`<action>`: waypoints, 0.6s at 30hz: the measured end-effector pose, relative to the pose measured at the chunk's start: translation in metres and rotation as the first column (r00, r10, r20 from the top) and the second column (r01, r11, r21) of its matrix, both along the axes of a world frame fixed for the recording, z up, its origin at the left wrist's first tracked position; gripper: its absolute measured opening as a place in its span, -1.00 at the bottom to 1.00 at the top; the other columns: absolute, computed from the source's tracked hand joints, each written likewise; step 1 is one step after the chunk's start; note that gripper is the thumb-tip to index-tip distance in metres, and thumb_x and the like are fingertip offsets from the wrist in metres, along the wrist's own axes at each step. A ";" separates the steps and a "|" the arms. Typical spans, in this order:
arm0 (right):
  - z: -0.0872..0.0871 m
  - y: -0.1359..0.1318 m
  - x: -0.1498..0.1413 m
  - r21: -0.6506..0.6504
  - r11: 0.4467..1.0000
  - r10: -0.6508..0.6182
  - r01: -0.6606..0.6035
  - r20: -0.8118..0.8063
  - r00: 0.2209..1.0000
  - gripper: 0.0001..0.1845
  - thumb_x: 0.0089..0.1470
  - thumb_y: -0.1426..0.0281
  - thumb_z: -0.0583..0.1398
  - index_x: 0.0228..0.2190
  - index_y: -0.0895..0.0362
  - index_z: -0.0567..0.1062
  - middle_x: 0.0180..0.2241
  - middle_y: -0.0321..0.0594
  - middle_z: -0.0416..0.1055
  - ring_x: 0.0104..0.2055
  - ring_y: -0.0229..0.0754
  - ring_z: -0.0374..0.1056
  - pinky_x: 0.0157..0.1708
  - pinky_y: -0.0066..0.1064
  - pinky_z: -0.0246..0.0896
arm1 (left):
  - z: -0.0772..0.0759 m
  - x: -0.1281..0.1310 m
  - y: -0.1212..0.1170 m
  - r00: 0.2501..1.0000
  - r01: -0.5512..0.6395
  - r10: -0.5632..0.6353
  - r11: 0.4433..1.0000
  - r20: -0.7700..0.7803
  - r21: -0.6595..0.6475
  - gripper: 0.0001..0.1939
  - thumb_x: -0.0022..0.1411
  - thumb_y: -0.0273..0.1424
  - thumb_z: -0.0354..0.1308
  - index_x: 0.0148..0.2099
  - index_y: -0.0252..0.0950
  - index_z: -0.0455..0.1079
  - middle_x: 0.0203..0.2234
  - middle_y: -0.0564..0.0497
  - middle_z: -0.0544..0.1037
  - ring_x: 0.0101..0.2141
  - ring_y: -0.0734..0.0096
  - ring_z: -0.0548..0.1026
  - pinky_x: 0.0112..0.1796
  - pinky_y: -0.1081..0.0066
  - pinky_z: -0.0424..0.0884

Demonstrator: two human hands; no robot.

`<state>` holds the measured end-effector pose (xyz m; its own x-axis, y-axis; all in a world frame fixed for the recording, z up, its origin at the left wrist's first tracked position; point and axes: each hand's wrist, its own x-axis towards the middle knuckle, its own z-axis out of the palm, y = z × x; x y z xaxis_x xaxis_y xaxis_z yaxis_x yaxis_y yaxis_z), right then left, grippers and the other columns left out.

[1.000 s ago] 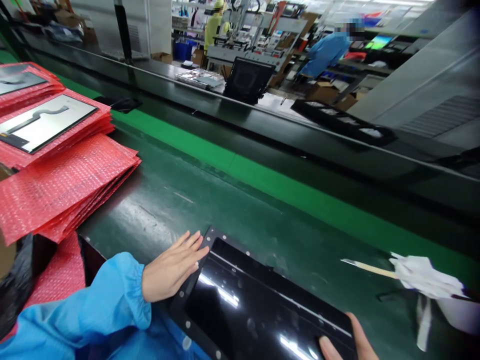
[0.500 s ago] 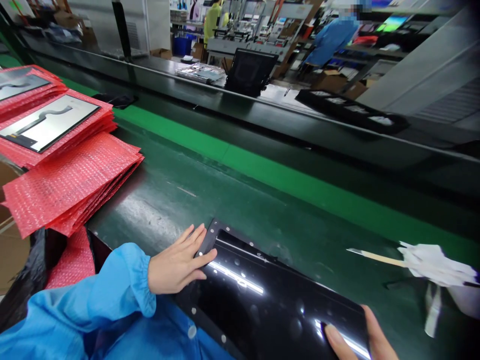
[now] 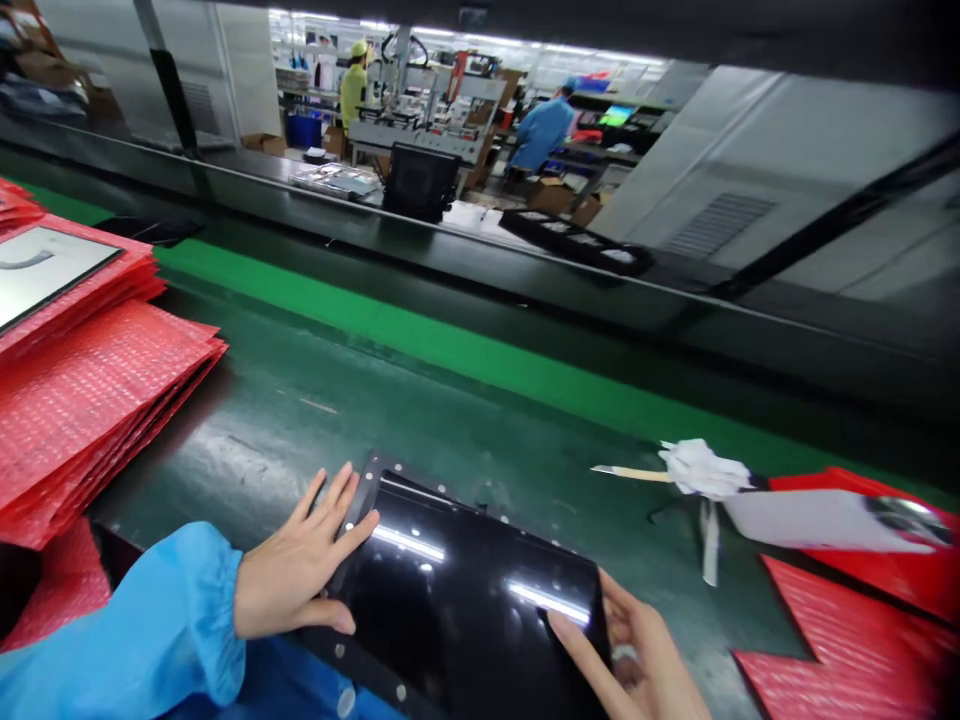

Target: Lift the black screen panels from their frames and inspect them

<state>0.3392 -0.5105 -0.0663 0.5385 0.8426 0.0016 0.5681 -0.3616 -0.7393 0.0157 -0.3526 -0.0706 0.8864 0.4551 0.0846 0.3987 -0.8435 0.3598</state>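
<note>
One panel (image 3: 480, 610) between both hands' fingers (image 3: 581, 652)

1. Panel (image 3: 480, 600): glossy black, white glare streaks.
2. Frame (image 3: 371, 672): black, dotted pale grey.
3. Sleeve (image 3: 150, 630), 9 o'clock from panel: light blue.
4. Bubble-wrap stack (image 3: 105, 370), 10 o'clock: red, with pale dotted texture.
5. Worktop (image 3: 420, 420): dark green; stripe (image 3: 420, 333), 12 o'clock: bright green.
6. Crumpled tissue (image 3: 701, 468), 2 o'clock: white.
7. Loose wrap (image 3: 847, 630), 3 o'clock: red.
</note>
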 end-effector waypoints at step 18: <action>0.003 0.059 0.090 -0.400 0.831 0.269 -0.387 -0.320 0.909 -0.60 0.05 0.08 0.20 -0.22 0.05 0.22 -0.57 -0.48 0.21 -0.61 -0.26 0.30 -0.64 -0.46 0.22 | -0.025 0.051 0.014 0.965 -0.260 0.228 0.909 0.133 0.326 -0.30 0.26 -0.03 0.01 0.30 -0.34 0.12 0.32 -0.27 -0.01 0.30 -0.23 -0.10 0.17 -0.29 -0.12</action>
